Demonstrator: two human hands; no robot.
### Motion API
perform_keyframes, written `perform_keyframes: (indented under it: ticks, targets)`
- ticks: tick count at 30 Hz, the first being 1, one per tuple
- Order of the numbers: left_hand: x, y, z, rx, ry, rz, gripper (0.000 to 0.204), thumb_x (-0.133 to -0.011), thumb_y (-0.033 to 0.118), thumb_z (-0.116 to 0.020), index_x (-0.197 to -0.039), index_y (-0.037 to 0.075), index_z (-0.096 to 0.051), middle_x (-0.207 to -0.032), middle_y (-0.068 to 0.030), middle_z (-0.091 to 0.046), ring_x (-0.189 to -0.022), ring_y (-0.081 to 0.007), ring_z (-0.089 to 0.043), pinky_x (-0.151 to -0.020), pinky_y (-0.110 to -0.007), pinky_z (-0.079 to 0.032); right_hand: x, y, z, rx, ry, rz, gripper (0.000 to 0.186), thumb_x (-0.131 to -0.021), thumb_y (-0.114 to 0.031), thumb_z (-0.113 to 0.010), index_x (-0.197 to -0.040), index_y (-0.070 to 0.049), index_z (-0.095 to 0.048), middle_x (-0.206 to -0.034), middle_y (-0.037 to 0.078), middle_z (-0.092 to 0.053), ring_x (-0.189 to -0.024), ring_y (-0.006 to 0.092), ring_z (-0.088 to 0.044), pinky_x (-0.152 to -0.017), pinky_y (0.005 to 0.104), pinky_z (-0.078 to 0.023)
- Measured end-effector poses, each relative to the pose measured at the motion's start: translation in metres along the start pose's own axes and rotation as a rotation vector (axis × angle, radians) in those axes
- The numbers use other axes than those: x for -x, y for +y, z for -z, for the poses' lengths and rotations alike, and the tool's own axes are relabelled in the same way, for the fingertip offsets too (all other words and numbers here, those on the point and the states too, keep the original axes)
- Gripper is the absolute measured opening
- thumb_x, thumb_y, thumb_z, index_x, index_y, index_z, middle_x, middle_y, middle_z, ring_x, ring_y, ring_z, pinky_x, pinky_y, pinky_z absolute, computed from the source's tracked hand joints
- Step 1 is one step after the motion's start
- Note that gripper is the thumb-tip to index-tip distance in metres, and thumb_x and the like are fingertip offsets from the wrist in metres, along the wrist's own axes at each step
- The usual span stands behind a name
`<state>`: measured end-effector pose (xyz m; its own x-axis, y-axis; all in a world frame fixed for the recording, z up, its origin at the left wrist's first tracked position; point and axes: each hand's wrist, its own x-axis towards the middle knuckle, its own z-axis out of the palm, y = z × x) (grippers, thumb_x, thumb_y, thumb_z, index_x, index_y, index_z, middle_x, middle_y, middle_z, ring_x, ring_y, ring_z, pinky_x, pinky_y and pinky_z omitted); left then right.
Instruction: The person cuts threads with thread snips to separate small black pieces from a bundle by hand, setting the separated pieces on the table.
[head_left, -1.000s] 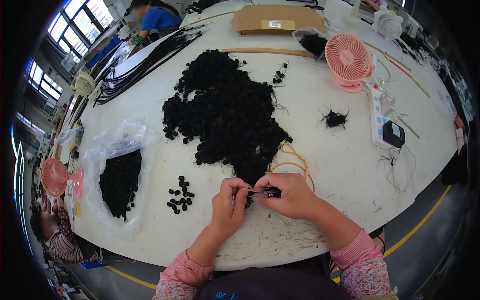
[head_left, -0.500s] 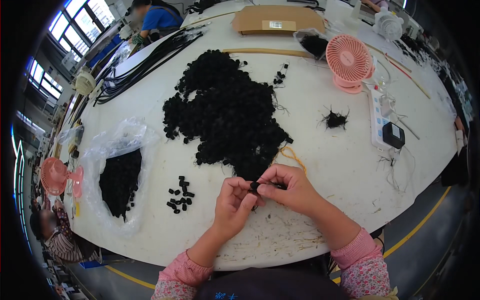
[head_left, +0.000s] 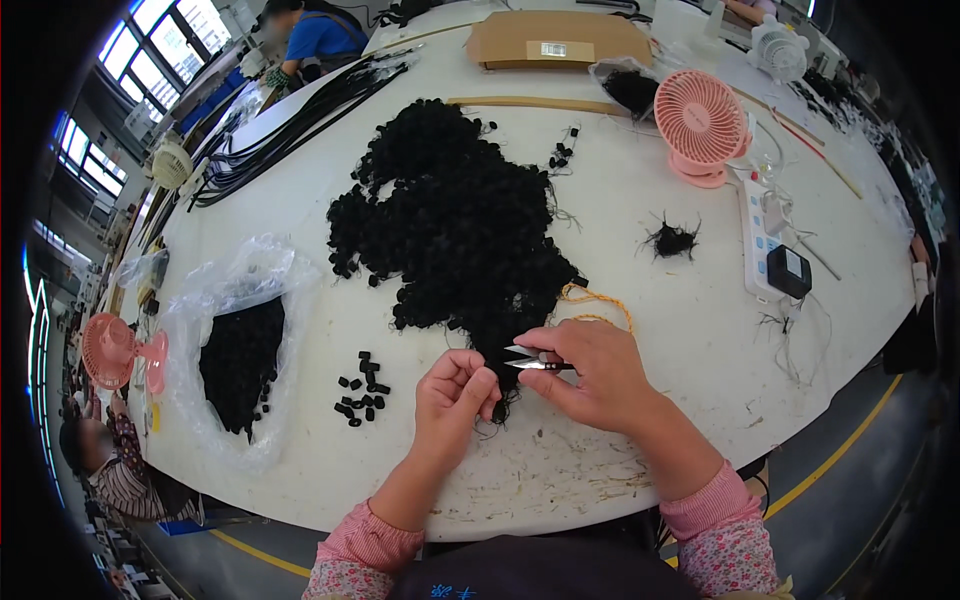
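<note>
My right hand (head_left: 590, 368) is closed round a pair of thread snips (head_left: 540, 364), whose blades stand apart and point left. Just left of the blade tips, my left hand (head_left: 452, 398) pinches thumb against fingers; whatever it holds is too small or hidden. Both hands are at the near tip of a big heap of small black pieces (head_left: 450, 220) with loose threads. An orange cord (head_left: 605, 298) lies beyond my right hand. Left of my left hand, several loose black pieces (head_left: 362, 392) are scattered on the white table (head_left: 600, 470).
A clear plastic bag (head_left: 240, 275) of black pieces lies at the left. On the right are a thread clump (head_left: 672, 239), a power strip (head_left: 755, 240) and a pink fan (head_left: 700, 125). Cardboard (head_left: 550, 40) and black strips (head_left: 300, 120) lie farther back. Another person (head_left: 320, 40) sits far left.
My hands have moved apart a little. The small black piece between my fingertips no longer shows, and the snips' blades now show from my right hand. The orange cord has shifted right.
</note>
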<state>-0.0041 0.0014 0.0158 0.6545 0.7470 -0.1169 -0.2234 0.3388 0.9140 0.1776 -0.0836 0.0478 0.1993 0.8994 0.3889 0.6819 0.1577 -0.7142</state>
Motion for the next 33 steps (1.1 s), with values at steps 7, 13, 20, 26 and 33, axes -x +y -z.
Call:
perform_keyframes:
  ticks: [7, 13, 20, 26, 33]
  targets:
    - [0.0, 0.001, -0.001, -0.074, 0.02, -0.01, 0.011, -0.093, 0.009, -0.059, -0.099, 0.002, -0.053, -0.077, -0.0031, -0.059, -0.061, -0.005, -0.05, -0.053, -0.018, -0.04, 0.001, 0.008, 0.002, 0.301, 0.101, 0.344, 0.031, -0.067, -0.024, -0.079, -0.096, -0.018, -0.07, -0.063, -0.003, -0.054, -0.058, 0.0158, -0.055, -0.053, 0.0307, -0.041]
    - [0.001, 0.002, -0.001, -0.094, 0.018, 0.004, 0.011, -0.092, 0.01, -0.06, -0.098, 0.003, -0.054, -0.076, -0.0026, -0.059, -0.06, -0.0047, -0.05, -0.053, -0.017, -0.04, 0.002, 0.01, 0.001, 0.361, 0.128, 0.443, 0.019, -0.071, -0.016, -0.072, -0.091, -0.018, -0.07, -0.063, -0.003, -0.048, -0.055, 0.0146, -0.05, -0.051, 0.0305, -0.037]
    - [0.0, 0.004, -0.002, -0.112, -0.023, 0.041, 0.011, -0.093, 0.011, -0.061, -0.097, 0.003, -0.054, -0.075, -0.0019, -0.059, -0.058, -0.0045, -0.048, -0.052, -0.018, -0.038, 0.004, 0.009, 0.001, 0.41, 0.115, 0.469, 0.02, -0.07, -0.014, -0.07, -0.09, -0.017, -0.07, -0.063, -0.004, -0.047, -0.056, 0.0136, -0.05, -0.052, 0.0292, -0.037]
    - [0.0, 0.004, -0.001, -0.146, 0.0, -0.032, 0.01, -0.093, 0.009, -0.059, -0.098, 0.002, -0.054, -0.077, -0.0015, -0.058, -0.063, -0.0045, -0.05, -0.054, -0.019, -0.04, 0.003, 0.004, 0.0, 0.237, 0.073, 0.229, 0.024, -0.075, -0.022, -0.074, -0.097, -0.014, -0.068, -0.067, -0.002, -0.056, -0.06, 0.0155, -0.057, -0.055, 0.0308, -0.043]
    - [-0.003, 0.0, 0.004, -0.958, -0.148, -0.661, 0.011, -0.085, -0.005, -0.061, -0.093, 0.001, -0.056, -0.078, -0.0078, -0.062, -0.067, -0.0111, -0.059, -0.058, -0.022, -0.046, 0.007, 0.003, -0.008, -0.363, -0.264, -0.333, 0.032, -0.078, -0.027, -0.076, -0.103, -0.009, -0.066, -0.08, 0.004, -0.067, -0.07, 0.0109, -0.062, -0.064, 0.024, -0.047]
